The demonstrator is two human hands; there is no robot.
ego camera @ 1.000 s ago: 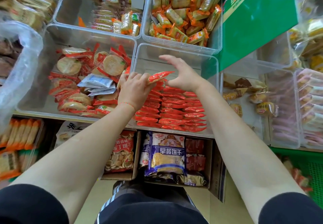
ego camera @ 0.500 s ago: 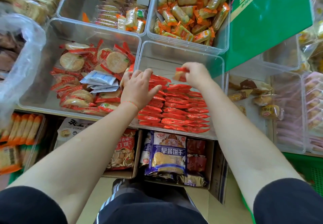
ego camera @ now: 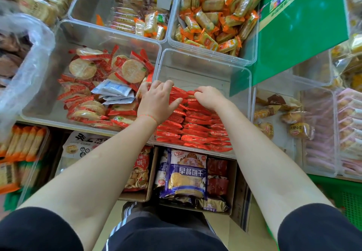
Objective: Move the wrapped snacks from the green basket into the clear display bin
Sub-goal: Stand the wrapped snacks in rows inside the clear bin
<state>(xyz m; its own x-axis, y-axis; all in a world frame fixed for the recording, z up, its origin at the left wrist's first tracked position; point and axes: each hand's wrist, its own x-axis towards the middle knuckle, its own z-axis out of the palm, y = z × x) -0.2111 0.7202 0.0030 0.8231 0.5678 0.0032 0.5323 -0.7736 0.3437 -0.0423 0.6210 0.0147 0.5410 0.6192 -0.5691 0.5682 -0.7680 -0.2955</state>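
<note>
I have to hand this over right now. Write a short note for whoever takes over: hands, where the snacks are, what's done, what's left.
Left hand: fingers spread flat, pressing on the back of the red snack rows in the clear display bin.
Right hand: fingers curled at the top red packet of the rows; firmness of grip is unclear.
Done: the near half of the bin holds neat rows of red packets.
Left: the bin's far half is bare. The green basket shows only as a corner at lower right; its contents cannot be seen.
</note>
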